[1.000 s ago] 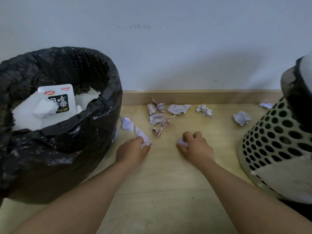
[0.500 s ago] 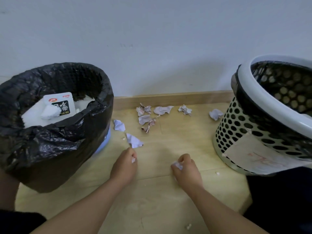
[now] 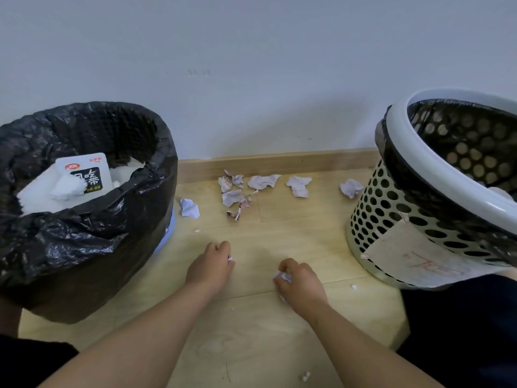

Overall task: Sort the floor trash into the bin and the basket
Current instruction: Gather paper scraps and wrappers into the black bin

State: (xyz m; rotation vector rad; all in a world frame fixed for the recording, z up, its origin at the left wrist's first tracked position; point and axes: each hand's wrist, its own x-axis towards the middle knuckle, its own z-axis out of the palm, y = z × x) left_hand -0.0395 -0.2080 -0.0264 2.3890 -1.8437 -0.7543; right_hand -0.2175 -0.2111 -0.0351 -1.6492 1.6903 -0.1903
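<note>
On the wooden floor, my left hand (image 3: pixel 211 266) is curled around a small white paper scrap that shows at its fingertips. My right hand (image 3: pixel 300 281) grips another crumpled white scrap (image 3: pixel 279 276). Both hands hover low between the two containers. The bin (image 3: pixel 84 219) with a black liner stands at the left, holding white waste and a printed packet (image 3: pixel 84 175). The perforated white basket (image 3: pixel 414 219) with a black liner stands at the right. Several crumpled paper scraps (image 3: pixel 263 182) lie along the skirting board, and one scrap (image 3: pixel 189 208) lies next to the bin.
Another crumpled paper (image 3: pixel 351 187) lies beside the basket. Tiny white crumbs (image 3: pixel 305 376) dot the floor near me. A paper label (image 3: pixel 411 259) is stuck on the basket's side. My dark-clothed knees sit at both lower corners. The wall closes off the far side.
Both hands have pulled back from the scrap pile toward me, each keeping its scrap. The scrap that lay by my left hand is gone from the floor. The view has shifted right.
</note>
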